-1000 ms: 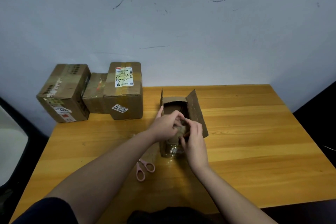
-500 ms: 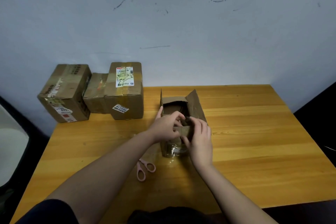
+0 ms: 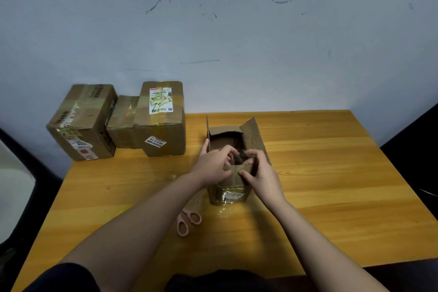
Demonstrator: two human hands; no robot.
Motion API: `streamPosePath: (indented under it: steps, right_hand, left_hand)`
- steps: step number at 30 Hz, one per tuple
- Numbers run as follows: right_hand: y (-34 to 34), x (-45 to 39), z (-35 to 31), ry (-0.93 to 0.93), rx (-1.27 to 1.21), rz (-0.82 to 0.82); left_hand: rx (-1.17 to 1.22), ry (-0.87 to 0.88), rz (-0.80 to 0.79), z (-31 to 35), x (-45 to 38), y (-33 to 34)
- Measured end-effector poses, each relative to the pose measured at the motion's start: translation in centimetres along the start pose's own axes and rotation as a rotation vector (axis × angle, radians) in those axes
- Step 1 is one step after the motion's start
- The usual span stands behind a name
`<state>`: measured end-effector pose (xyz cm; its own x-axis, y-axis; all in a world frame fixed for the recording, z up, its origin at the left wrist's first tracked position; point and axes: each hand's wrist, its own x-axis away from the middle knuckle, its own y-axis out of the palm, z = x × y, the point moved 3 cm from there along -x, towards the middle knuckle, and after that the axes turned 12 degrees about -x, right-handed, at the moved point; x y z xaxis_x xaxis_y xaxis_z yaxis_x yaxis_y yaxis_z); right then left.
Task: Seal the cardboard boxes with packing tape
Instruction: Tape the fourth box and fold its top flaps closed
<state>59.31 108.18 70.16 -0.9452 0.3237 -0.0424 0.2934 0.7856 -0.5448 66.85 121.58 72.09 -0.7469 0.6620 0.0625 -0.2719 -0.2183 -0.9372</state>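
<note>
So there's one small open cardboard box [image 3: 228, 187] sitting about mid-table, a bit toward the wall, plain brown corrugated stuff with a shiny crinkly patch of clear tape and a little white label on the side facing the person. Its two long flaps stick up, the right one leaning outward, and the far short flap is folded in. Both hands are on the near short flap: the left hand [image 3: 213, 165] has its fingers curled over the flap's top edge with one finger stretched along the box's left wall, and the right hand [image 3: 262, 174] pinches the same flap, thumb on the outside face and fingers hooked over into the opening. There's something dark between the fingertips, too blurry for me to say what. The table [image 3: 331, 185] is glossy orange-yellow wood with long plank grain. One pair of scissors [image 3: 187, 220] with pale pink loop handles lies just beside the left forearm, blades hidden under it. Off the table's far-left corner there are three closed boxes: a worn one with peeling tape and a red-and-white sticker [image 3: 83, 123], a smaller squat one [image 3: 122, 122] wedged in the middle, and a taller one [image 3: 162, 118] with a white shipping label on top and another on its front. They're touching each other, against a scuffed pale blue-grey wall [image 3: 237, 42].
</note>
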Motion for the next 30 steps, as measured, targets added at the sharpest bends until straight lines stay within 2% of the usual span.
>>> streamPosePath:
  steps: [9,19,26,30]
  right_hand:
    - [0.3,0.7,-0.2,-0.056,-0.011,0.065]
    - [0.5,0.7,0.2,-0.074,-0.047,0.043]
    - [0.4,0.0,0.6,0.007,-0.187,0.034]
    - [0.7,-0.5,1.1,0.03,-0.305,0.082]
  left_hand:
    - [0.063,-0.042,-0.014,0.1,-0.4,0.1]
    - [0.062,-0.057,-0.05,0.4,-0.7,0.1]
    - [0.079,-0.076,-0.011,0.4,-0.5,-0.1]
    - [0.092,-0.063,0.002,0.4,-0.5,0.2]
